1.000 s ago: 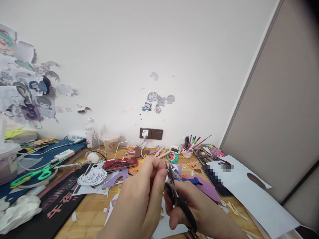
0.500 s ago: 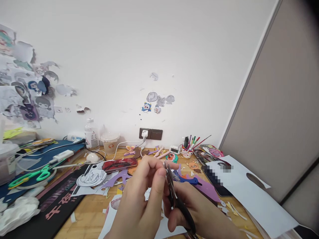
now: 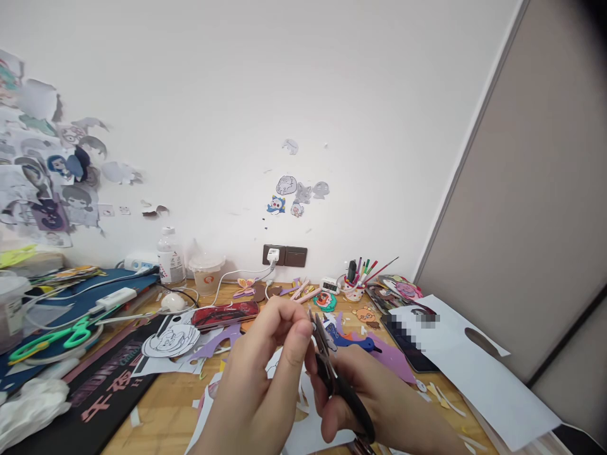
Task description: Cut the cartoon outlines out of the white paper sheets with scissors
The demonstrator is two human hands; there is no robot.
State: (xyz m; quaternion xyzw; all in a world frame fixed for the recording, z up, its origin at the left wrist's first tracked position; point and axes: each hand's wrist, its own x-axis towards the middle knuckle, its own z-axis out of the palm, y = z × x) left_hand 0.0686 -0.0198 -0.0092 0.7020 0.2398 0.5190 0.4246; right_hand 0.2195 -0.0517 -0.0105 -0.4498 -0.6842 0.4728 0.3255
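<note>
Black-handled scissors point(image 3: 342, 395) are in my right hand point(image 3: 374, 392), blades pointing up and slightly apart beside my left fingertips. My left hand point(image 3: 270, 373) is closed in a pinch, thumb against the fingers; a tiny pale bit shows at the fingertips, but most of what it holds is hidden. Beneath both hands lies a white paper sheet point(image 3: 310, 436) with cut openings. A purple paper piece point(image 3: 391, 360) and a blue tool point(image 3: 363, 344) lie behind my right hand.
Left of my hands are a red-screened phone point(image 3: 225, 314), round line-drawing cutouts point(image 3: 171, 341), green scissors point(image 3: 76, 335) and a black mat point(image 3: 114, 385). A pen cup point(image 3: 354, 289) stands near the wall. White paper point(image 3: 493, 379) covers part of a tablet point(image 3: 410, 347) at right.
The scissor blades have opened slightly and tilted away from my left fingertips. The whole view has shifted a little, moving the background slightly left.
</note>
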